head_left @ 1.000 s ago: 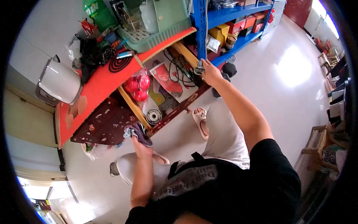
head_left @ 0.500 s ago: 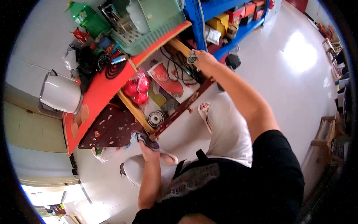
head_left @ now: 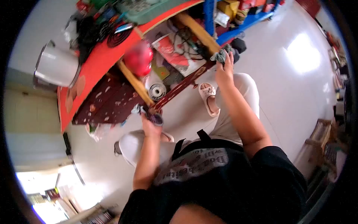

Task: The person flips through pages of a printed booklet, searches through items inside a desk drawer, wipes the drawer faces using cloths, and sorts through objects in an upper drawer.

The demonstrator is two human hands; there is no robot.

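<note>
An open wooden drawer (head_left: 178,90) with a worn dark red front juts from the red-topped table. At its near left corner, my left hand (head_left: 151,127) is closed around a dark, rounded thing (head_left: 155,118); its kind is unclear, and a pale cloth-like scrap (head_left: 138,109) shows beside it. My right hand (head_left: 225,70) grips a crumpled grey-green cloth (head_left: 221,56) against the drawer's right front corner. Inside lie a bag of red balls (head_left: 138,59), blurred now, a round spool-like roll (head_left: 157,91), a red-and-white paper (head_left: 169,49) and dark cables (head_left: 190,44).
A white pot-like appliance (head_left: 57,65), a black coil (head_left: 120,36) and a green basket (head_left: 149,14) stand on the red tabletop (head_left: 87,76). A blue shelf (head_left: 244,27) with boxes is at the right. My slippered foot (head_left: 209,98) is beside the drawer front.
My right hand, with the cloth, has come forward along the drawer's right side to its front corner. My left hand stays by the left corner. The view has tilted downward.
</note>
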